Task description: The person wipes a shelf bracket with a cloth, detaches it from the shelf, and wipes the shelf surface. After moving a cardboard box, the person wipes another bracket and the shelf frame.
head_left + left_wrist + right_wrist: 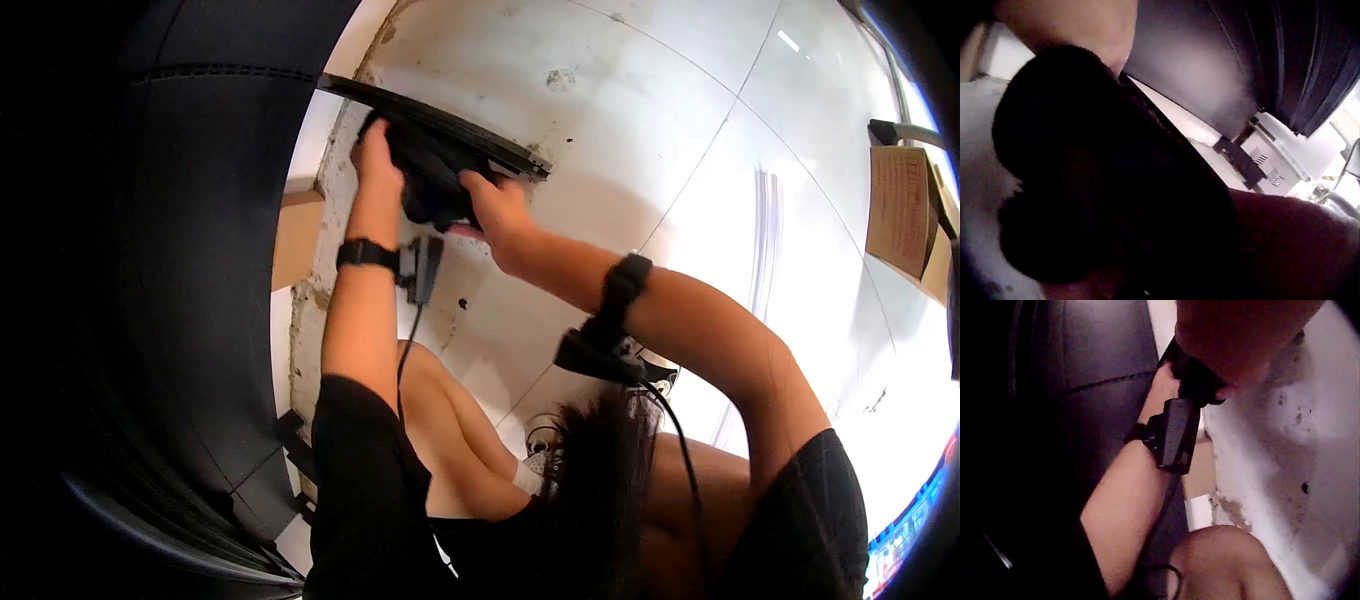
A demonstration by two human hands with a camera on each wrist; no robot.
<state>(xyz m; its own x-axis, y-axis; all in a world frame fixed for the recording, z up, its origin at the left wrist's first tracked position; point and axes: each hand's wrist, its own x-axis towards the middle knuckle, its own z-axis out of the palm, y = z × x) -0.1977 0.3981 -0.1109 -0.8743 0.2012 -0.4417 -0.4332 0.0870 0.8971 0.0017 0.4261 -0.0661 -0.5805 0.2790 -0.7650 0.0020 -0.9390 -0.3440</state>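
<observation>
Both hands grip a bundle of black cloth (430, 165) against a long dark bar (440, 122) above the floor, in the head view. The left hand (376, 160) is at its left side, fingers hidden behind the cloth. At its right side is the right hand (497, 208), thumb on top, with other fingers out of sight. Dark cloth (1110, 175) fills much of the left wrist view. The right wrist view shows the right hand (1235, 356) dimly beside the black material (1197, 381).
A dark panel (220, 180) stands along the left, with a brown cardboard piece (298, 240) by its edge. Pale tiled floor (640, 110) spreads to the right. A cardboard box (898, 210) stands at far right. The person's bent knee (430, 390) is below the hands.
</observation>
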